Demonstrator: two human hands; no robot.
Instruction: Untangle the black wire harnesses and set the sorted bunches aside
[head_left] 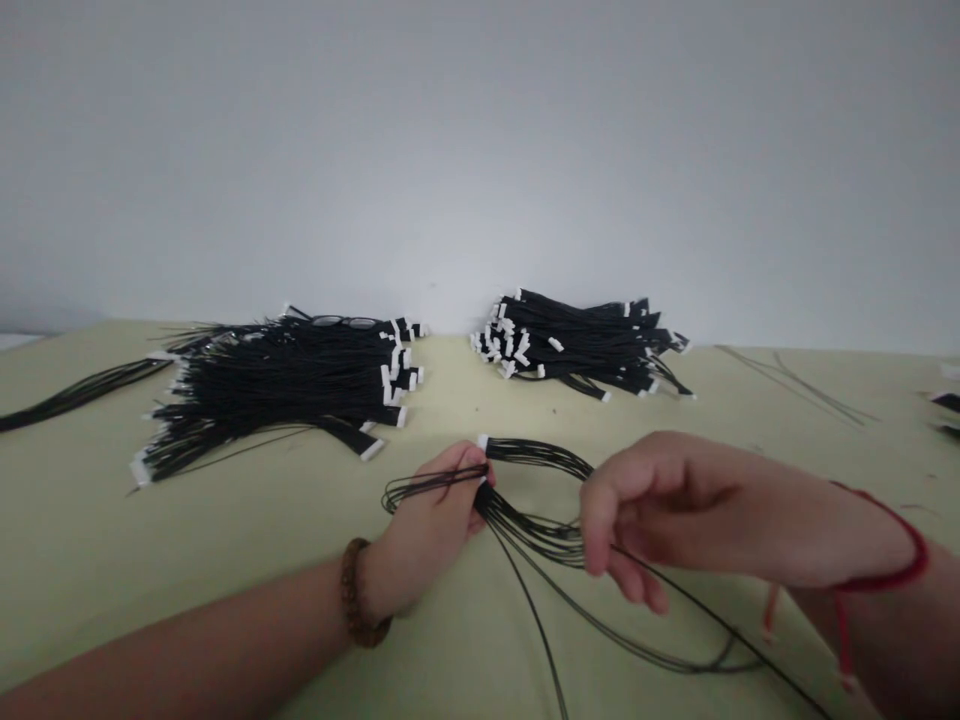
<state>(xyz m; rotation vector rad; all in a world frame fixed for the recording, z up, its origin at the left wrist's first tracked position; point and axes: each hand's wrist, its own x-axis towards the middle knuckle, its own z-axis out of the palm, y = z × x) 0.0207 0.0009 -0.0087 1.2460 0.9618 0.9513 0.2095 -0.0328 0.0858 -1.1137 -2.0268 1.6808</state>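
My left hand (431, 520) is closed around a small bunch of thin black wires (536, 500) with a white connector (483, 441) at one end, just above the table. The wires loop out to both sides of the fist. My right hand (660, 510) pinches the same bunch a little to the right, fingers curled down over the strands. Loose ends trail toward the near right edge. A wooden bead bracelet (358, 595) is on my left wrist and a red string (892, 560) on my right.
Two piles of black wire harnesses with white connectors lie at the back of the pale green table (225, 540): a large pile (277, 385) at left, a smaller pile (577, 345) at centre right. Stray wires (75, 395) stretch at far left. A white wall rises behind.
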